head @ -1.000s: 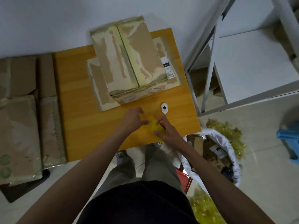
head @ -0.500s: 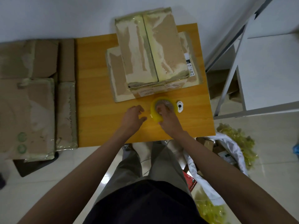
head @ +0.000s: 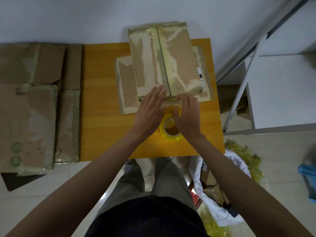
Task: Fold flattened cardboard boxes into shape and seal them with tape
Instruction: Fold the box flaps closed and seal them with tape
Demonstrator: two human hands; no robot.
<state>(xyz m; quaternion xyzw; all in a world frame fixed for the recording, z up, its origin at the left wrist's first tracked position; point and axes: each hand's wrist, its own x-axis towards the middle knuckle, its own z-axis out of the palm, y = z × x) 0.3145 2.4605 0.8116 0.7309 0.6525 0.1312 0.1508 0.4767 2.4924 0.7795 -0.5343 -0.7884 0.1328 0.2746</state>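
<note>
Currently both hands flat and empty, left hand [head: 150, 108] and right hand [head: 188, 113] reaching onto box [head: 162, 64]; tape roll [head: 169, 129] beneath wrists; square flaps before taping.

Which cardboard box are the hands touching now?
The upper box on the wooden table, stacked on a flatter one; the boxes at the left are untouched.

The scene was dim and flat, lit softly from above with a cool grey cast on the wall [head: 59, 17]. Pale glare streaked the taped cardboard box [head: 164, 62]. The counter [head: 102, 108] carried only faint shadows under the arms. Wide-angle bending curved the shelf frame [head: 239, 93], and the right edge was smeared with motion blur.
</note>
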